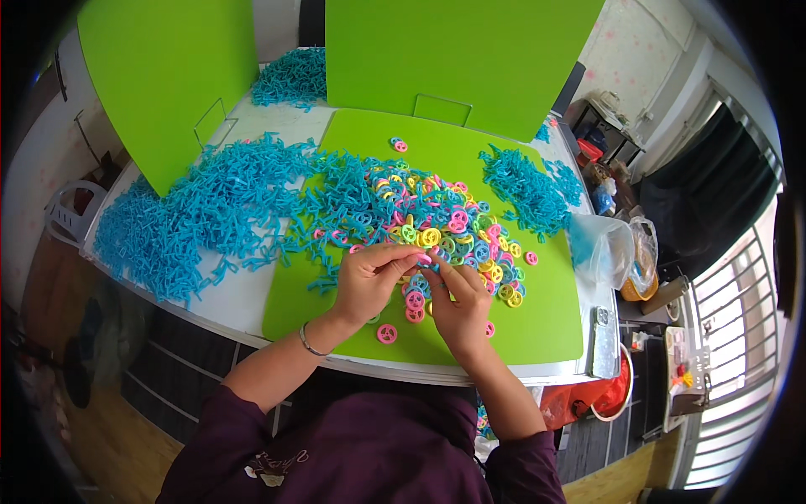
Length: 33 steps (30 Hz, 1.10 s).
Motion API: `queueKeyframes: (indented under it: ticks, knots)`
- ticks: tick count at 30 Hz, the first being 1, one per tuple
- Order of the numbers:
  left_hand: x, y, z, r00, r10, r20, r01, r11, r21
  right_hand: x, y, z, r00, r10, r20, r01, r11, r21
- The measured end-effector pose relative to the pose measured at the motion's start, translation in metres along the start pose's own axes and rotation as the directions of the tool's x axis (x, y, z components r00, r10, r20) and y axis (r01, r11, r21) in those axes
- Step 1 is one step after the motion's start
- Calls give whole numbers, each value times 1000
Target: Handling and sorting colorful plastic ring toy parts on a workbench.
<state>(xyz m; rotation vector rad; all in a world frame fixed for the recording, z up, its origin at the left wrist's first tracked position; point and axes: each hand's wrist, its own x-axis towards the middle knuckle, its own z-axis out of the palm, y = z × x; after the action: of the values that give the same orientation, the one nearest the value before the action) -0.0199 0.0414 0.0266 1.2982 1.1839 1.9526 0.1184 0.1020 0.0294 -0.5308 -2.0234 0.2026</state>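
Observation:
My left hand is closed in a pinch on a small pink plastic wheel. Right against it, my right hand pinches a small blue plastic piece, mostly hidden by the fingers. The two pieces meet between my fingertips, and I cannot tell whether they are joined. Beyond my hands spreads a heap of small spoked plastic wheels in pink, yellow, green and blue. Loose blue plastic sticks overlap its left side. A single pink wheel lies near my left wrist.
A green mat covers the middle of the white table. More blue sticks form a large pile at left and a smaller one at right. Green upright panels stand behind. A phone and a clear bag are at the right edge.

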Motion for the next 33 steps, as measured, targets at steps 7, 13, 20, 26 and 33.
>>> queueKeyframes:
  ticks: [7,13,20,26,33]
  knots:
    - [5,-8,-6,985,-121,122,125,992,-25,1,11,-3,892,370,259,-442,835,328]
    - [12,-4,-15,907,-391,156,418,877,-236,0,10,-15,780,377,499,-624,513,589]
    - [13,-2,-19,768,-580,270,639,674,-370,17,21,-24,905,-363,220,318,924,215]
    - [2,-1,-13,909,-124,399,-176,753,634,5,43,-30,922,234,308,-387,563,731]
    - [5,-10,-13,932,-7,363,-220,785,579,10,44,-34,739,416,530,-620,111,777]
